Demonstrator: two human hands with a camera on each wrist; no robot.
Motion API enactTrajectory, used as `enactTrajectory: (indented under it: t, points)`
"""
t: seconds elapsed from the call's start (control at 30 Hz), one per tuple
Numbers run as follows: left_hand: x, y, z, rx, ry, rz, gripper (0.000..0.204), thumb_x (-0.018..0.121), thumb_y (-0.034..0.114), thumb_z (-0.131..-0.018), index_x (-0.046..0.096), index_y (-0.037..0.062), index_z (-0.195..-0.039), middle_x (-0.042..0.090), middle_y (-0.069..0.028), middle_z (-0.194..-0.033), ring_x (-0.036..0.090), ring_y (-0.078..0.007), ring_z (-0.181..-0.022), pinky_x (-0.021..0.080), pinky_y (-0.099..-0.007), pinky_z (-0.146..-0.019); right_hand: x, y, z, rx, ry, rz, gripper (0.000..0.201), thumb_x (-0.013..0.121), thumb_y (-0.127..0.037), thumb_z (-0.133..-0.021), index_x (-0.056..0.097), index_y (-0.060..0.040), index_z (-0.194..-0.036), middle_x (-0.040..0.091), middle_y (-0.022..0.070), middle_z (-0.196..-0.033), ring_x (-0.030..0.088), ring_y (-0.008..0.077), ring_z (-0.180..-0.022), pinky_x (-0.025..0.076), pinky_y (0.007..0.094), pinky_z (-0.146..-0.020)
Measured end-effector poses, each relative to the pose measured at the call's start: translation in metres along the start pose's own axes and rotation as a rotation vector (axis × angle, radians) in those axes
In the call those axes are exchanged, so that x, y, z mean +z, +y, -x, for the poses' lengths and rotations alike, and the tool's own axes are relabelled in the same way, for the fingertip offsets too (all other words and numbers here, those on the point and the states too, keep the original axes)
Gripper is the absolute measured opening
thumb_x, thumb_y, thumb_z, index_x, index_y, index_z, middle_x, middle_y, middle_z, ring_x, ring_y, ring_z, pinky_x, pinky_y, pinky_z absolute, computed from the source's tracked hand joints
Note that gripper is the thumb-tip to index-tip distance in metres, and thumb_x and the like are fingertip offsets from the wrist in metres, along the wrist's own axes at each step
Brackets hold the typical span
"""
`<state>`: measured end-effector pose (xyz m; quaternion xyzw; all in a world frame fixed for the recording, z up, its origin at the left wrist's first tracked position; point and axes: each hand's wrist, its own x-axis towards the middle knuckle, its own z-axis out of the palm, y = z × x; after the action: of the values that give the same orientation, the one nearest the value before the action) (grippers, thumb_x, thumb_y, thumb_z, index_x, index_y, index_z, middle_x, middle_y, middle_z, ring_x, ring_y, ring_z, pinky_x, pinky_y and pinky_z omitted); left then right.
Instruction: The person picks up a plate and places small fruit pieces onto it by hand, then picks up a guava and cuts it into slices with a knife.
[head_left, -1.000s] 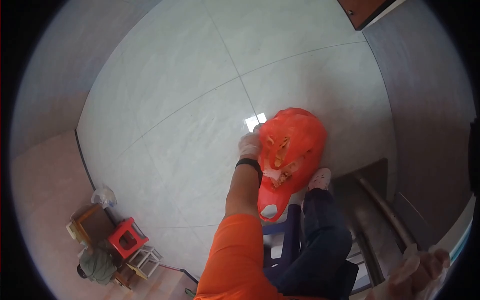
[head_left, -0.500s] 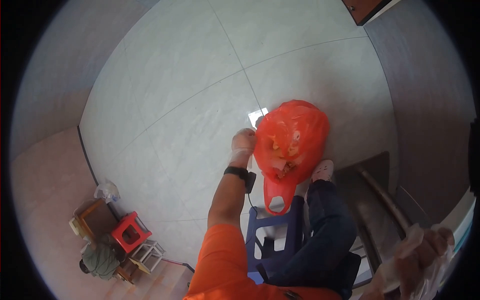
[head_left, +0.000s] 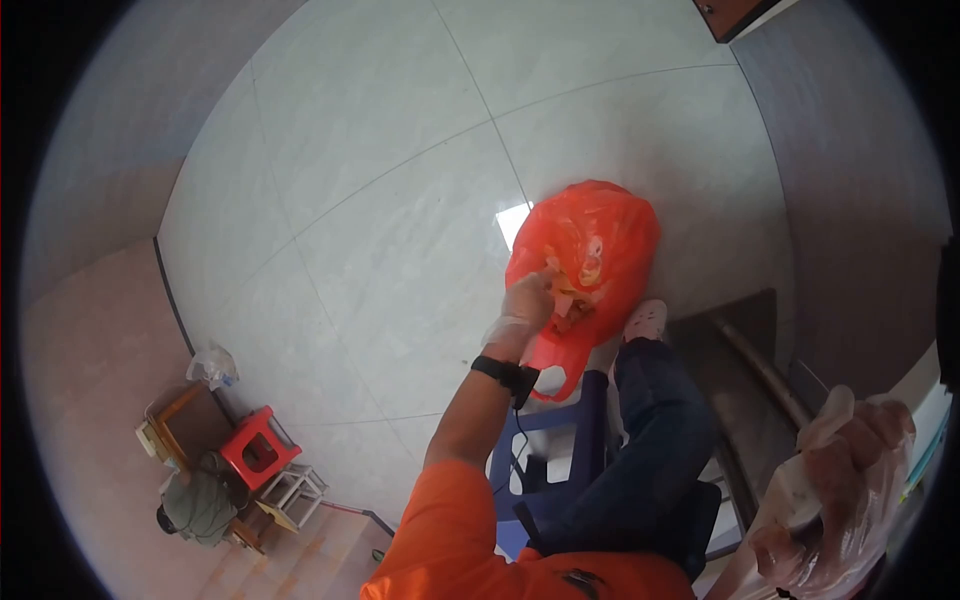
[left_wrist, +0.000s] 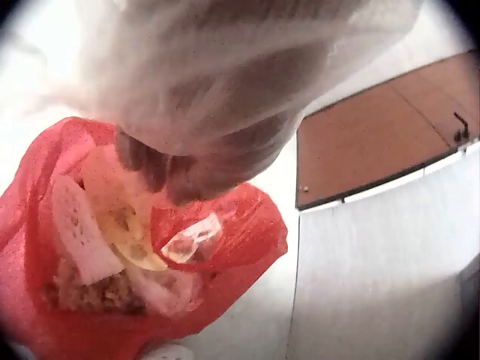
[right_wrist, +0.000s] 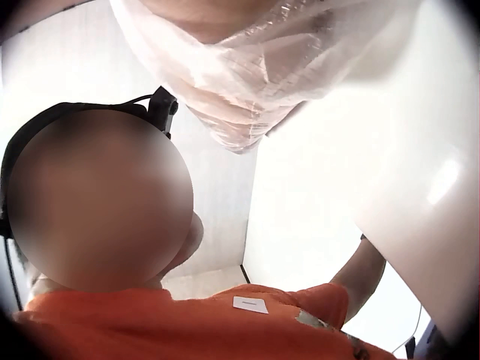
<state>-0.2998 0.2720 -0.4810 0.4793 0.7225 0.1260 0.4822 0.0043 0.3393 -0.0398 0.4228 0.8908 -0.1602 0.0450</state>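
Note:
My left hand point(head_left: 530, 300), in a clear plastic glove, is over the left side of a red plastic bag point(head_left: 625, 235). Its bent fingers come down at the bag's opening in the left wrist view; whether they pinch anything is something I cannot tell. Inside the bag lie yellowish scraps point(left_wrist: 120, 206), a pale pink piece point(left_wrist: 86, 240) and brown crumbly waste point(left_wrist: 97, 294). One handle loop of the bag points back towards me. Raised at the lower right, my gloved right hand point(head_left: 850, 480) is loosely curled, with nothing seen in its fingers.
A blue stool point(head_left: 595, 430) stands just behind the bag, beside my leg and patterned shoe point(head_left: 647, 318). Further left are a red stool point(head_left: 250, 440), a small white step stool point(head_left: 290, 500) and a clear plastic bag point(head_left: 213, 366). A dark metal-framed piece point(head_left: 765, 370) stands to the right.
My left hand moved away from the red bag's left edge, then back over its opening. The bag's mouth has changed shape. My right hand has come further into view.

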Motion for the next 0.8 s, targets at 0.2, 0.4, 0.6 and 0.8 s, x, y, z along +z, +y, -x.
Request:
enactTrajectory:
  t: [0.2, 0.4, 0.6, 0.8]
  points:
    - [-0.007, 0.040, 0.032, -0.265, -0.344, -0.227, 0.045, 0.067, 0.030, -0.084, 0.067, 0.0075, -0.123, 0.068, -0.0186, -0.119, 0.064, -0.0332, -0.113, 0.050, -0.0383, -0.097, -0.004, -0.005, -0.003, -0.044, 0.038, 0.020, 0.067, 0.042, -0.060, -0.096, 0.055, 0.0031, -0.113, 0.056, 0.0167, -0.096, 0.053, 0.0334, -0.084, 0.042, 0.0503, -0.079]
    - [-0.007, 0.039, 0.052, -0.176, -0.259, -0.362, 0.043, 0.061, 0.043, -0.088, 0.071, 0.0116, -0.116, 0.069, -0.0154, -0.117, 0.064, -0.0324, -0.112, 0.051, -0.0423, -0.095, -0.003, -0.003, -0.003, -0.068, 0.085, -0.032, 0.056, 0.051, -0.052, -0.094, 0.055, 0.0014, -0.110, 0.057, 0.0190, -0.100, 0.055, 0.0366, -0.087, 0.043, 0.0514, -0.079]
    - [-0.014, 0.039, 0.062, -0.268, -0.238, -0.445, 0.041, 0.062, 0.043, -0.087, 0.071, 0.0153, -0.115, 0.069, -0.0138, -0.117, 0.065, -0.0314, -0.111, 0.051, -0.0419, -0.095, -0.005, -0.009, -0.003, -0.055, 0.126, -0.011, 0.054, 0.056, -0.049, -0.092, 0.056, 0.0014, -0.110, 0.058, 0.0194, -0.101, 0.055, 0.0363, -0.089, 0.043, 0.0491, -0.080]
    - [-0.034, 0.064, 0.080, -0.285, -0.282, -0.526, 0.044, 0.066, 0.045, -0.083, 0.071, 0.0118, -0.112, 0.070, -0.0141, -0.115, 0.065, -0.0318, -0.110, 0.051, -0.0413, -0.093, -0.002, -0.012, -0.002, -0.054, 0.209, 0.025, 0.051, 0.057, -0.046, -0.092, 0.059, 0.0019, -0.108, 0.057, 0.0181, -0.097, 0.055, 0.0364, -0.087, 0.043, 0.0460, -0.081]
